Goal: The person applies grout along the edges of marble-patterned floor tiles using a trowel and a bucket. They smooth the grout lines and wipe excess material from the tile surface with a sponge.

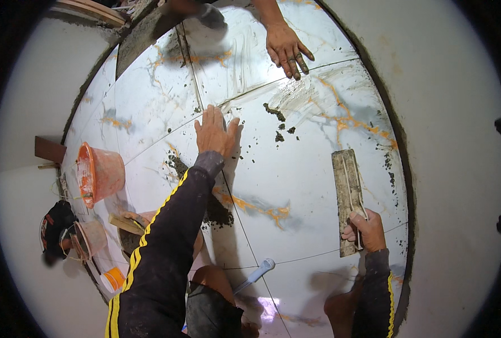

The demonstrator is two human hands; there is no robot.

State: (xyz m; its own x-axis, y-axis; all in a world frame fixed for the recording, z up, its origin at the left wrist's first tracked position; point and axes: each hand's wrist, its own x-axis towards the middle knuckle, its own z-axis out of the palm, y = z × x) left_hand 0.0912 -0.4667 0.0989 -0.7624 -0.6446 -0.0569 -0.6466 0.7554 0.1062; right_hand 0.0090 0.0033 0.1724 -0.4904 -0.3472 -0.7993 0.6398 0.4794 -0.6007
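Note:
My left hand [216,134] rests flat on the white marble-patterned tiles [273,169], fingers stretched out beside a tile joint. In my right hand [368,230] is a long, cement-smeared plastering trowel [343,197], held by its handle, with its blade low over or on the tile at the right; I cannot tell whether it touches. Ahead, a co-worker's hand [287,48] with dirty fingers presses on the far tile near a joint. Dark mortar crumbs [274,112] lie between that hand and mine, with a larger mortar patch [219,214] under my left forearm.
An orange bucket [107,174], a pinkish bucket [92,236] and a small orange-and-white container [113,279] stand at the left. A wooden-handled tool [125,223] is by my left arm. A pale blue tool with a rounded head [260,270] lies near my knees. Walls rise on both sides.

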